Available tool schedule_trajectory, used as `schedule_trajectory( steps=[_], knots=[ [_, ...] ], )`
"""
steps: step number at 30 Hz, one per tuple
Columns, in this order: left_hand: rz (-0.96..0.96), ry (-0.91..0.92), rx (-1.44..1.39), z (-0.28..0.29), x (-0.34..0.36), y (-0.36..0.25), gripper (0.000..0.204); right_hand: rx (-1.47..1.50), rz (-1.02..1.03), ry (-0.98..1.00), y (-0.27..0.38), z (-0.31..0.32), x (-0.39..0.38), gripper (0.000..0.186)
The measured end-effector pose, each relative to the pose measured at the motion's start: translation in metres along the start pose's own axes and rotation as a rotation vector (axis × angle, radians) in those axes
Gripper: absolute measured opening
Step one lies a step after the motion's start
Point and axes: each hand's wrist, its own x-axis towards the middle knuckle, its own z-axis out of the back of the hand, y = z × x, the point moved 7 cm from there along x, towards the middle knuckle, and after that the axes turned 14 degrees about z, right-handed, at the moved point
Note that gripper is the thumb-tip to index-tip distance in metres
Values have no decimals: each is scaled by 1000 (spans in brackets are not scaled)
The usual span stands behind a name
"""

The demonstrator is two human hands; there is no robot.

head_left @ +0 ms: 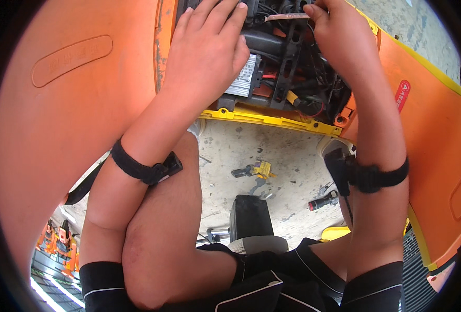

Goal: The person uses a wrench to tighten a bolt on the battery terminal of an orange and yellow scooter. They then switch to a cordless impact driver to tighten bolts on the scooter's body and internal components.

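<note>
My left hand (207, 44) lies stretched out over the left part of an open compartment in an orange machine, its fingers slightly spread on black parts at the upper edge. My right hand (337, 26) is closed, thumb and fingers pinching the end of a slim, flat metal wrench (287, 16). The wrench points left across the compartment, and its far end reaches in among black cables next to my left fingers. Below my left hand sits a finned silver control box (243, 78) with a label and red wires. A black slotted bracket (287, 62) runs down the compartment's middle.
A yellow rim (272, 120) edges the compartment's near side. Orange panels (100, 57) flank it on both sides. On the stained floor lie a yellow-and-black part (261, 169) and a black-and-red cylindrical tool (322, 201). A black box-shaped object (251, 216) stands between my legs.
</note>
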Motion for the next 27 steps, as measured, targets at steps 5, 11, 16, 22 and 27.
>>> schedule_trajectory(
  steps=[5,11,16,22,27],
  knots=[
    [25,11,-7,-1,-2,3,46,87,27,52,-26,-20,-5,26],
    [33,14,-20,-1,0,2,46,223,-216,-90,-12,-27,-53,26],
    [37,2,9,-1,-1,3,46,212,-263,-43,-2,-35,-61,27],
    [41,3,-13,1,0,2,46,11,-175,-8,-8,-23,-33,25],
    [33,3,-23,0,1,2,45,-13,-77,1,-16,-22,-18,25]
  ],
)
